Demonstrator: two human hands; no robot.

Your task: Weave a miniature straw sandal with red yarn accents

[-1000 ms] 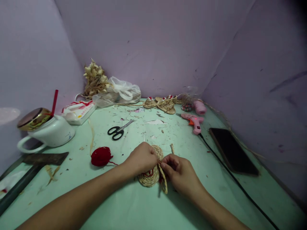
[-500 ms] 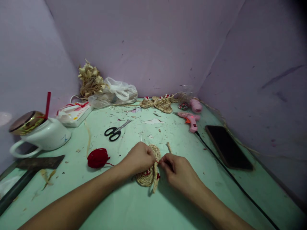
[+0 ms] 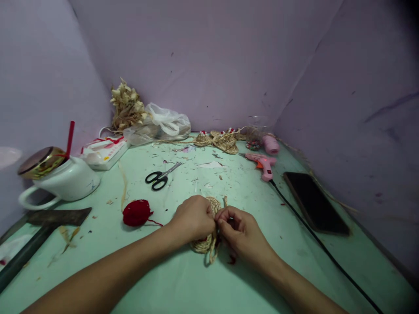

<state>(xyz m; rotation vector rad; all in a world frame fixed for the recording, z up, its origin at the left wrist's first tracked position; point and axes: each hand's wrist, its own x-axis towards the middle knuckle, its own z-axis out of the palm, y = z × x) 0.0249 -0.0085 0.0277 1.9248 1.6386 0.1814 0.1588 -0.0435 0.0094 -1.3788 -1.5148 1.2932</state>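
Note:
A woven straw piece (image 3: 207,244) made of coiled braid lies on the green table (image 3: 183,288) near its middle. My left hand (image 3: 193,218) is closed over the piece's left side. Against it, my right hand (image 3: 240,233) pinches at the straw's middle, and what its fingertips grip is too small to name. A loose braid tail (image 3: 212,257) hangs out toward me below the hands. Left of my left hand sits a ball of red yarn (image 3: 136,213), its thread running toward the piece.
Black scissors (image 3: 160,178) lie beyond the hands. A pink glue gun (image 3: 263,165) with a black cord (image 3: 314,244) and a dark phone (image 3: 314,203) are at the right. At the left are a white mug (image 3: 62,179) and a hatchet (image 3: 42,222). Straw pieces (image 3: 222,141) and a plastic bag (image 3: 163,126) line the back wall.
Both hands have closed in tighter over the straw piece, and the right hand's pinch has moved up against the left hand. The braid tail has shifted left under the hands.

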